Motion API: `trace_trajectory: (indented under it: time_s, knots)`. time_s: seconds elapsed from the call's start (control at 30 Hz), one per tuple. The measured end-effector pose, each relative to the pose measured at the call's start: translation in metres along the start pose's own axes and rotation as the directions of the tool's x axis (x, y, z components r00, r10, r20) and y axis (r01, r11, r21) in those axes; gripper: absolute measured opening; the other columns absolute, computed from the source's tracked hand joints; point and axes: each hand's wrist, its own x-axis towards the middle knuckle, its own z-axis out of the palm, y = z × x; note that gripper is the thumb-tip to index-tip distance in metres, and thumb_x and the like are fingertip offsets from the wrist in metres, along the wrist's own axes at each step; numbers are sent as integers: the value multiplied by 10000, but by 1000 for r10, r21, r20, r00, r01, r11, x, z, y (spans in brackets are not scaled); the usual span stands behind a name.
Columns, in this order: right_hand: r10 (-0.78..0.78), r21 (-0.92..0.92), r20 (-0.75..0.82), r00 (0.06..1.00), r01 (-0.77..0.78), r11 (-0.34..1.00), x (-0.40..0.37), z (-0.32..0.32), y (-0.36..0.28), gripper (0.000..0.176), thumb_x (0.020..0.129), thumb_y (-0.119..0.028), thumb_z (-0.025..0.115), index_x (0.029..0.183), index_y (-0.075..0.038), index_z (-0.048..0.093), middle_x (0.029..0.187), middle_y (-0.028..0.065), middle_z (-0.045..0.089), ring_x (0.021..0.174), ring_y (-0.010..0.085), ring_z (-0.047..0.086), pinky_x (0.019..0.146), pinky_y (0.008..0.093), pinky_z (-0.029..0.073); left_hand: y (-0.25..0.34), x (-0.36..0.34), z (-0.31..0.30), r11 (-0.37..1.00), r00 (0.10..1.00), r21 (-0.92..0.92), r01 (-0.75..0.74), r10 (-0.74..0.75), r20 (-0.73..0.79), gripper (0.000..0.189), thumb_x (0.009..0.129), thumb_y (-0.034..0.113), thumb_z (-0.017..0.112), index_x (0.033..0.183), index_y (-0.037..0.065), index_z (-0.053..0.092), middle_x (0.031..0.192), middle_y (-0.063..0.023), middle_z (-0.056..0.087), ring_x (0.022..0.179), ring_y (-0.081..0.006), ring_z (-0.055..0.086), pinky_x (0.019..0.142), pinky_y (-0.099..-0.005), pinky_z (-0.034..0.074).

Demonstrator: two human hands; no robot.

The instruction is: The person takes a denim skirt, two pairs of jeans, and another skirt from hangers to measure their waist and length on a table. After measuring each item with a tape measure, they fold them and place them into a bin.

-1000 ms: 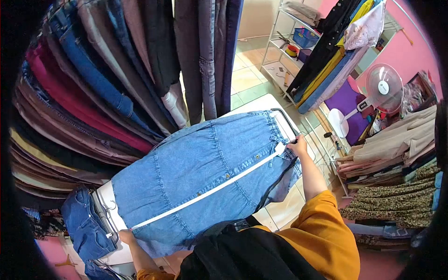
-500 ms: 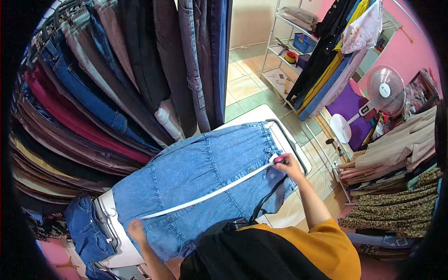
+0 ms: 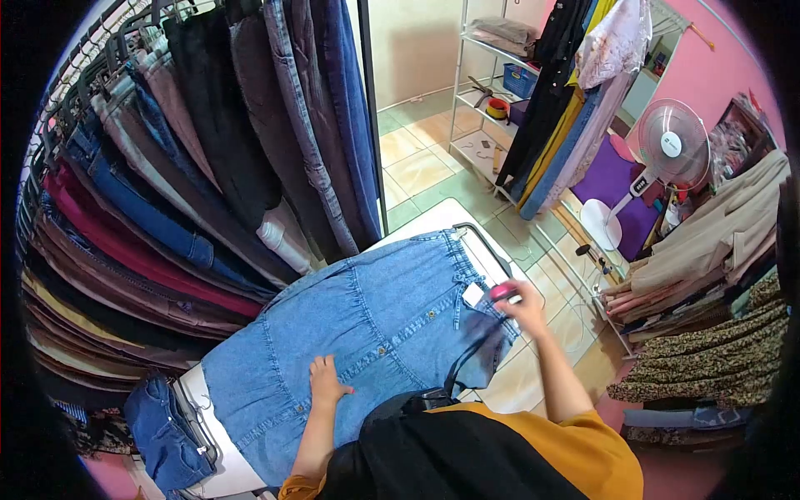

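A blue denim skirt point(image 3: 317, 308) with a buttoned front and gathered tiers lies spread across the white table point(image 3: 408, 223). My left hand point(image 3: 328, 382) rests on the middle of the skirt, fingers apart and holding nothing. Near the waistband, my right hand point(image 3: 525, 310) grips a small pink and dark tape measure point(image 3: 503, 291); none of its white tape shows. Beside that hand a white tag point(image 3: 472, 294) lies on the skirt. A black hanger point(image 3: 487, 246) sticks out past the waistband.
Trousers on hangers point(image 3: 125, 208) crowd the left side. Folded jeans point(image 3: 167, 437) lie on a hanger at the table's near left end. To the right are a standing fan point(image 3: 671, 146), a metal shelf point(image 3: 467, 100) and racks of hanging clothes point(image 3: 708, 242).
The white tape stretched across the skirt has gone from sight. My left hand has moved right and inward onto the skirt, now open. My right hand still holds the tape measure.
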Motion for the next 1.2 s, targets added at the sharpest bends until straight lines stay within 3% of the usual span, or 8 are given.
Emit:
trace_trajectory:
  time_s: [0.13, 0.27, 0.53, 0.73, 0.83, 0.9, 0.97, 1.2]
  knots:
    - [-315, -303, -466, 827, 185, 935, 28, -127, -15, 524, 687, -177, 759, 1145, -30, 551, 1072, 99, 566, 921, 203, 543, 797, 292, 426, -39, 3, 31, 999, 997, 1, -44, 44, 60, 473, 559, 200, 813, 932, 24, 580, 937, -161, 606, 921, -328, 548, 798, -401, 446]
    - [-320, -248, -657, 682, 205, 947, 39, -168, -46, 477, 777, -129, 698, 1201, -11, 513, 1052, 75, 539, 902, 167, 526, 812, 287, 415, -43, -3, 31, 990, 993, 82, -114, 115, -14, 304, 645, 123, 753, 877, 11, 589, 870, -174, 619, 877, -351, 567, 785, -406, 457]
    - [-178, -138, -278, 944, 144, 980, 45, -26, 67, 552, 703, -163, 734, 1188, -23, 509, 1108, 118, 549, 969, 238, 522, 846, 308, 404, -125, -48, 19, 915, 894, -112, 388, -403, -198, 323, 735, 46, 653, 1013, -8, 497, 975, -219, 579, 898, -401, 564, 785, -443, 454]
    - [-77, -663, -191, 979, -71, 746, 18, 34, 83, 646, 699, -138, 699, 1275, -57, 419, 1258, 136, 460, 1212, 323, 366, 951, 515, 300, -124, -62, 19, 911, 874, -89, 402, -411, -260, 336, 757, 52, 624, 1063, -1, 496, 1023, -216, 547, 933, -397, 548, 798, -450, 452]
    - [-300, -832, -203, 932, -3, 554, 15, 48, 50, 565, 716, -157, 689, 1216, -26, 461, 1155, 169, 508, 1131, 342, 428, 921, 478, 345, -128, -69, 15, 918, 894, 29, 396, -379, -239, 352, 758, 86, 616, 1089, 17, 517, 1065, -211, 536, 936, -383, 552, 831, -441, 444]
    - [-314, -660, 68, 947, 279, 698, 11, 55, 55, 438, 728, -161, 680, 1098, 11, 519, 1018, 198, 544, 985, 359, 505, 833, 436, 409, -132, -74, 14, 924, 911, 105, 367, -334, -242, 362, 756, 109, 614, 1099, 29, 527, 1087, -207, 529, 935, -373, 555, 850, -436, 439]
    - [-208, -552, 126, 970, 243, 798, 1, 75, 55, 246, 736, -154, 634, 900, 16, 565, 842, 208, 577, 804, 376, 562, 723, 442, 445, -128, -79, 15, 927, 905, 233, 294, -192, -381, 351, 755, 132, 593, 1093, 56, 536, 1028, -200, 571, 925, -352, 571, 893, -424, 423]
    - [-106, -261, 143, 984, 140, 955, 50, 86, 130, 154, 711, -93, 568, 804, 12, 506, 630, 143, 552, 547, 248, 548, 516, 376, 460, -122, -89, 0, 892, 859, -165, 421, -451, -244, 309, 787, 138, 547, 1084, 53, 525, 847, -217, 635, 849, -395, 600, 798, -475, 464]
